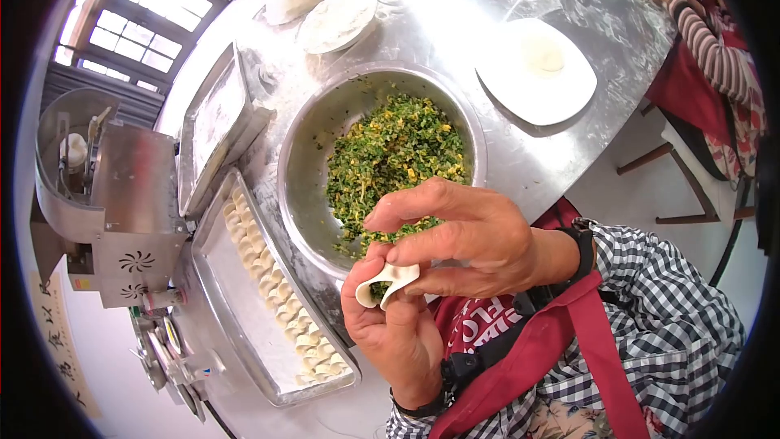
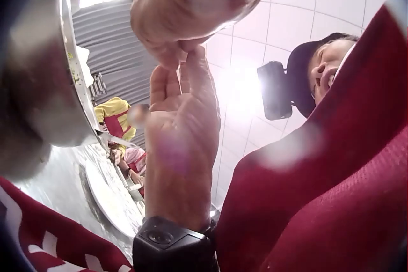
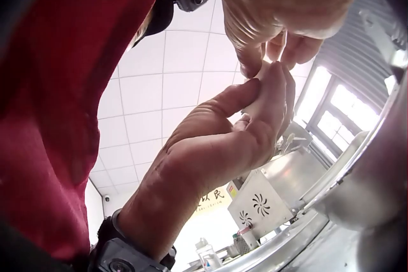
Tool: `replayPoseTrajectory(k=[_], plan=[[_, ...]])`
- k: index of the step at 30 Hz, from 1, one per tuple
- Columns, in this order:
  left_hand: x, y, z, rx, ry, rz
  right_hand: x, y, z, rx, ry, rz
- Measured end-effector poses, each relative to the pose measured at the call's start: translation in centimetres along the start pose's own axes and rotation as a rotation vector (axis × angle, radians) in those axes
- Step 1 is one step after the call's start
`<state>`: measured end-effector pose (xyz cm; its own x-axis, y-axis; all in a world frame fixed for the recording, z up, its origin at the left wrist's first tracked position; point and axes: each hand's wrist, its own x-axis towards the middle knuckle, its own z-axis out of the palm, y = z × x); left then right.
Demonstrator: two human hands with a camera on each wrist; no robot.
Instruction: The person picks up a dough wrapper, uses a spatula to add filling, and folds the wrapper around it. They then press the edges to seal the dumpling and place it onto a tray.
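Between my two hands is a dumpling (image 1: 400, 274), its pale wrapper folded over with a gap at one end where green filling shows. My left hand (image 1: 400, 340) holds it from below, thumb and fingers around the dough. From above, my right hand (image 1: 483, 240) pinches the wrapper's upper edge with bent fingers. Just beyond the hands stands a large metal bowl (image 1: 302, 187) with chopped green-and-yellow filling (image 1: 394, 150). In both wrist views, the left hand (image 3: 197, 141) and the right hand (image 2: 182, 138) meet at the fingertips, and the dumpling is mostly hidden.
On the left lies a metal tray (image 1: 244, 321) with rows of shaped dumplings (image 1: 280, 293), beside a steel machine (image 1: 138, 195). A white plate (image 1: 561, 97) carries a round wrapper (image 1: 543, 57). A bowl of flour (image 1: 340, 20) stands behind. Another person (image 1: 715, 57) sits at far right.
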<state>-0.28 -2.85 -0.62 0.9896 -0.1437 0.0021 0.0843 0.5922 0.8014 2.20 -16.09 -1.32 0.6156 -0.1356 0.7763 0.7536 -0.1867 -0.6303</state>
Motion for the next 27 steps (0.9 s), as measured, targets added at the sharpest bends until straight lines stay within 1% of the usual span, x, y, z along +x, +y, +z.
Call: replayPoseTrajectory(k=[2, 4, 7, 9, 11, 14, 16, 17, 19, 20, 22, 26, 27], plan=[[0.0, 0.0, 0.2, 0.009, -0.01, 0.004, 0.0, 0.0, -0.1, 0.002, 0.0, -0.003], [0.2, -0.1, 0.4, 0.018, -0.018, 0.008, 0.3, -0.1, -0.5, -0.019, -0.07, -0.066], [0.2, -0.3, 0.7, 0.085, -0.017, 0.034, 0.4, 0.1, -0.7, -0.01, -0.094, -0.033], [0.1, -0.4, 0.6, 0.215, 0.012, 0.05, 0.3, 0.3, -0.8, 0.014, -0.113, -0.033], [0.1, -0.2, 0.5, 0.217, 0.009, 0.026, 0.3, 0.5, -0.9, 0.036, -0.132, -0.033], [-0.1, -0.1, 0.2, 0.189, 0.013, -0.01, 0.4, 0.5, -1.0, -0.003, -0.157, -0.077], [0.0, 0.1, 0.2, 0.157, 0.019, -0.018, 0.6, -0.2, -0.9, 0.046, -0.135, 0.099], [0.0, 0.2, 0.3, 0.131, 0.002, -0.036, 0.7, -0.3, -0.9, 0.046, -0.136, 0.099], [0.0, 0.2, 0.4, 0.103, -0.015, -0.059, 0.7, -0.4, -0.9, 0.11, -0.139, 0.206], [0.0, 0.2, 0.4, 0.089, -0.023, -0.075, 0.6, -0.2, -1.1, 0.109, -0.139, 0.209], [0.0, 0.2, 0.4, 0.076, -0.031, -0.088, 0.3, 0.5, -1.3, 0.183, -0.193, 0.126], [0.2, 0.2, 0.6, 0.048, -0.036, -0.13, -0.2, 0.6, -1.2, 0.222, -0.197, 0.147], [0.3, 0.2, 0.7, 0.035, -0.046, -0.138, -0.2, 0.6, -1.2, 0.217, -0.172, 0.157]])
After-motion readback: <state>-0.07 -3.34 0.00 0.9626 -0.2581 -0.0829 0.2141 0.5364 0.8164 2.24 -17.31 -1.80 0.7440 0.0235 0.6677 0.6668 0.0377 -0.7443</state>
